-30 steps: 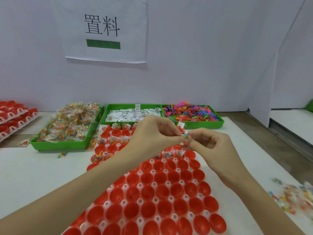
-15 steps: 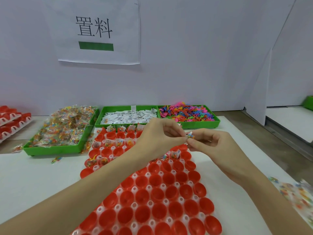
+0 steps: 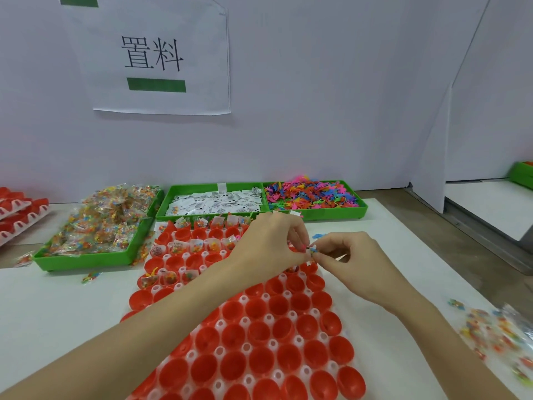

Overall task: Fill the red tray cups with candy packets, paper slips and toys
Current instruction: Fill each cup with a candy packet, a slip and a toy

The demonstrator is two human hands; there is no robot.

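At centre frame, the left hand (image 3: 269, 246) and right hand (image 3: 343, 255) are meeting above the red tray (image 3: 259, 342), fingertips of both pinching one small candy packet (image 3: 313, 250) (likely separating or readying it for a cup). Far rows are holding items; near cups are sitting bare. Supply bins (image 3: 259, 203) are standing behind, within reach.

- Mid-frame, the left hand (image 3: 271, 246) and right hand (image 3: 350, 264) meet fingertip to fingertip, both pinching a small packet (image 3: 313, 249) above the red tray (image 3: 259, 342).
- The tray's upper cups hold packets and slips; the lower cups are bare.
- Three green bins sit above it: candy (image 3: 101, 223) at left, slips (image 3: 213, 202) in the centre, toys (image 3: 311, 194) at right.
- Loose candy (image 3: 499, 333) lies at lower right.
- A paper sign (image 3: 155, 56) hangs at upper left.
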